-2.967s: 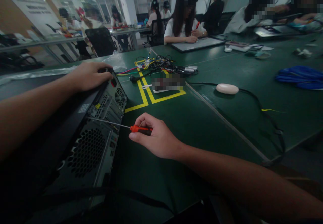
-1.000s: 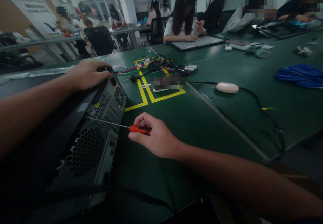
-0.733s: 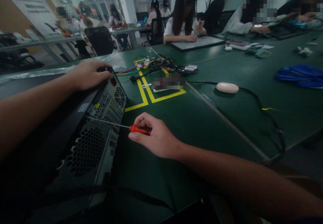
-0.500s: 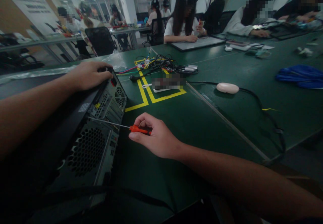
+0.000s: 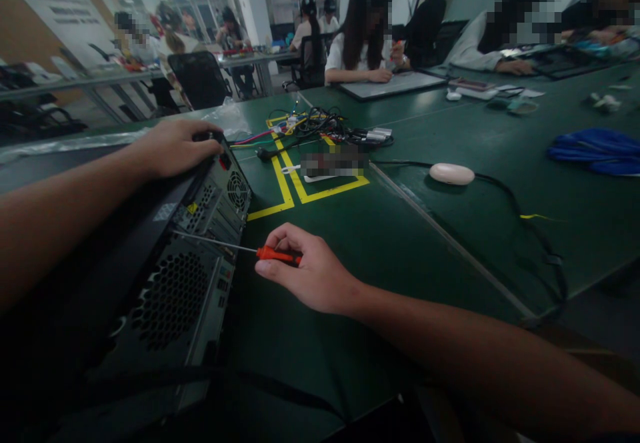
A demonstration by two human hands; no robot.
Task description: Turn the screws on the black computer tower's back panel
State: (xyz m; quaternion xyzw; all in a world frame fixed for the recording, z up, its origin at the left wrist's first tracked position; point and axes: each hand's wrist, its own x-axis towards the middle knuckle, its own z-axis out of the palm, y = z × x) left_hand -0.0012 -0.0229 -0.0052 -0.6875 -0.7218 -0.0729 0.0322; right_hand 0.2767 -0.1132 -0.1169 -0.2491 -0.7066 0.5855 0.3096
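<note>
A black computer case point(image 5: 165, 276) lies on its side on the green table point(image 5: 380, 243), its rear panel with vents and a fan grille facing me. My right hand point(image 5: 305, 270) is closed around the orange handle of a screwdriver point(image 5: 235, 248); the thin shaft points left and its tip meets the rear panel's upper edge. My left hand point(image 5: 175, 146) rests palm down on the far top corner of the case, fingers curled over the edge.
Yellow tape marks point(image 5: 295, 186) and a tangle of cables point(image 5: 320, 130) lie beyond the case. A white oval device point(image 5: 451, 174) with a black cord sits to the right, blue cloth point(image 5: 595, 150) farther right. Other people sit at the far side with tablets.
Almost nothing has moved: both hands hold their places, and the screwdriver stays against the rear panel. People in the background shift slightly.
</note>
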